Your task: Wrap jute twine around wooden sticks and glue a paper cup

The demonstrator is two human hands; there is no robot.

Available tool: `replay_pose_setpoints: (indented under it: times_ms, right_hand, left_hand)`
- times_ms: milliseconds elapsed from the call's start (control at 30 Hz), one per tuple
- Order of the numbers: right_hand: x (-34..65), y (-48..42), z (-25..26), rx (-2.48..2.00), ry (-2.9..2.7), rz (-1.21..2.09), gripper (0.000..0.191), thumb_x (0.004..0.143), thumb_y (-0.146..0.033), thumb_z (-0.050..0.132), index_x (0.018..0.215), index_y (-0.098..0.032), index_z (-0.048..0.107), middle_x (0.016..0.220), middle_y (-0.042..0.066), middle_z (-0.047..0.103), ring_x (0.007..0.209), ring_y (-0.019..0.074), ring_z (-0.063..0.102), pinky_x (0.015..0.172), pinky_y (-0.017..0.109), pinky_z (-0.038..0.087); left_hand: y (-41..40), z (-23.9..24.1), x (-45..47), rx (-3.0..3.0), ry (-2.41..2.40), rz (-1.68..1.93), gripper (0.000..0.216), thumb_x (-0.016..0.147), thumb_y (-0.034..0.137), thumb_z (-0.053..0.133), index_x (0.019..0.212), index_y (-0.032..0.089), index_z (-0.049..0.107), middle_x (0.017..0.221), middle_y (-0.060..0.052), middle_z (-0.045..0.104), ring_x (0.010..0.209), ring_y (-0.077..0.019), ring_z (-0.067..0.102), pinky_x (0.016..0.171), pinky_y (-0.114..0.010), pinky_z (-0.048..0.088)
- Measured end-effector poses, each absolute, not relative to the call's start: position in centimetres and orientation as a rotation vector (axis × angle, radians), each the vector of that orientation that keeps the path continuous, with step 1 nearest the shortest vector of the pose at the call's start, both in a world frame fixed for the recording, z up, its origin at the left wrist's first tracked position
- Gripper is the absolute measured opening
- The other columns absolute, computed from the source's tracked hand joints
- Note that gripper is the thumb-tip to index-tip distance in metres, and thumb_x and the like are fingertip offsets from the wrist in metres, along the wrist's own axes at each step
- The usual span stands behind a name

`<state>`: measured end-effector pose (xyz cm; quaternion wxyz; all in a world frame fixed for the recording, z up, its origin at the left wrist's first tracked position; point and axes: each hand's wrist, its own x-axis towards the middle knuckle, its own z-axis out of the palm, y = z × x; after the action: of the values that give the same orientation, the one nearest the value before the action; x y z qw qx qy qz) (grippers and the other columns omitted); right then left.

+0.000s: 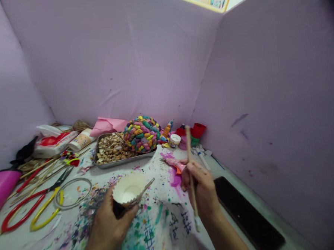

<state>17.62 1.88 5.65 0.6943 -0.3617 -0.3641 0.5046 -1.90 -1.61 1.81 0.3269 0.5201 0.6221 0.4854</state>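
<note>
My left hand is closed around a cream cup with a zigzag rim, its opening tilted up toward me. A thin grey-brown stick lies across the near rim, by my thumb. My right hand grips a slim wooden stick held nearly upright, with a pale, blurred lower end. Just past those fingers is a pink-orange tool with a narrow tip; whether the fingers touch it I cannot tell. A paint-spattered white sheet lies beneath both hands.
Left are red-and-yellow-handled scissors, a wire ring and a tissue pack. A metal tray of shells and a multicoloured ball stand behind, near a small jar. A black phone-like slab lies right. Lilac panels enclose the table.
</note>
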Motion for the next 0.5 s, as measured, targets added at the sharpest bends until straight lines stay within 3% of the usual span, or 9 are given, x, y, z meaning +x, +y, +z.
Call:
replay_pose_setpoints:
  times_ms: [67, 133, 300, 500]
  right_hand:
    - [17.8, 1.4, 5.5, -0.779, -1.022, 1.208, 0.025, 0.072, -0.034, 0.056, 0.085, -0.014, 0.064, 0.042, -0.008, 0.036, 0.036, 0.0069, 0.032, 0.035, 0.018, 0.032]
    - [18.0, 0.8, 5.4, -0.778, -1.219, 1.178, 0.027, 0.072, -0.035, 0.057, 0.087, -0.015, 0.066, 0.046, -0.004, 0.043, 0.042, 0.0092, 0.039, 0.041, 0.021, 0.035]
    - [18.1, 0.1, 5.2, -0.861, -1.516, 0.929, 0.016, 0.072, -0.028, 0.059, 0.082, -0.024, 0.071, 0.06, 0.001, 0.061, 0.054, 0.0149, 0.051, 0.052, 0.027, 0.041]
    - [17.6, 0.7, 4.7, -0.867, -1.53, 0.729, 0.014, 0.073, -0.03, 0.059, 0.08, -0.027, 0.071, 0.062, 0.002, 0.064, 0.06, 0.0177, 0.056, 0.059, 0.03, 0.043]
  left_hand:
    - [-1.5, 1.8, -1.7, 1.352, 1.677, 1.346, 0.05, 0.054, 0.04, 0.069, 0.097, 0.022, 0.051, 0.094, -0.008, 0.064, 0.088, -0.0321, 0.058, 0.08, -0.04, 0.044]
    - [-1.5, 1.7, -1.5, 1.346, 1.684, 1.376, 0.051, 0.053, 0.041, 0.069, 0.097, 0.023, 0.052, 0.094, -0.008, 0.065, 0.089, -0.033, 0.058, 0.08, -0.04, 0.044]
    - [-1.4, 1.1, -1.4, 1.313, 1.618, 1.464, 0.051, 0.052, 0.04, 0.069, 0.096, 0.022, 0.052, 0.092, -0.009, 0.066, 0.091, -0.0353, 0.057, 0.081, -0.041, 0.044]
    - [-1.0, 0.4, -1.6, 1.189, 1.688, 1.557, 0.048, 0.049, 0.042, 0.066, 0.092, 0.023, 0.055, 0.097, -0.009, 0.066, 0.102, -0.0382, 0.052, 0.088, -0.045, 0.041]
